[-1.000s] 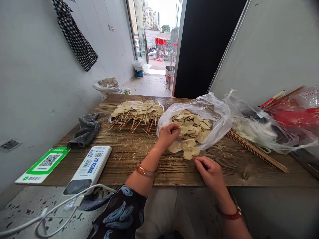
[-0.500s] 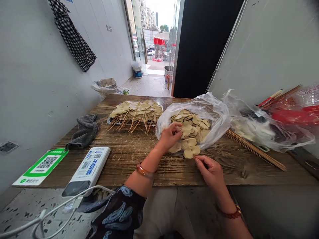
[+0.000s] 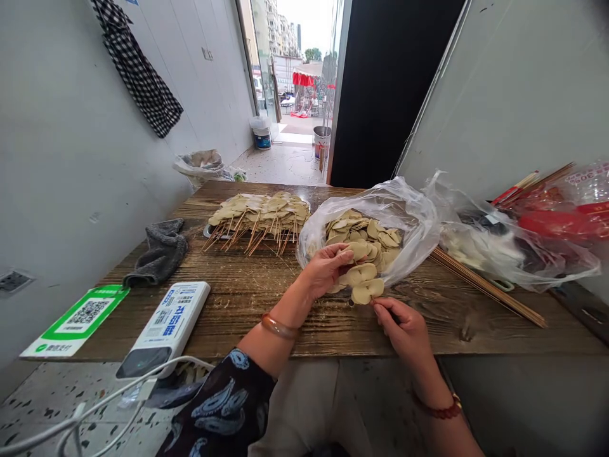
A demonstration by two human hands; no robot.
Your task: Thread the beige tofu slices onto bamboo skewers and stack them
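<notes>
My right hand point(image 3: 403, 329) is closed in a pinch on the lower end of a thin skewer, mostly hidden behind its slices. Pale beige, thin round slices point(image 3: 367, 291) are threaded on it just above my fingertips. My left hand point(image 3: 326, 270) is closed, thumb and fingers pinching another beige slice point(image 3: 356, 251) by its left edge, at the upper end of the skewer. Whether the skewer pierces this slice I cannot tell. Right behind my hands, a clear plastic bag point(image 3: 419, 219) lies open with a heap of loose slices point(image 3: 349, 223) in it.
Filled skewers point(image 3: 261, 212) are stacked on a metal tray at the back left. A bundle of bare skewers point(image 3: 495, 289) lies right of the bag. On the left are a grey cloth point(image 3: 159, 251), a white boxed device point(image 3: 166, 327) with a cable, and a QR card point(image 3: 78, 317).
My left hand has turned and drawn slightly down from the heap, now with a slice in its fingers. My right hand and the skewer have stayed almost still.
</notes>
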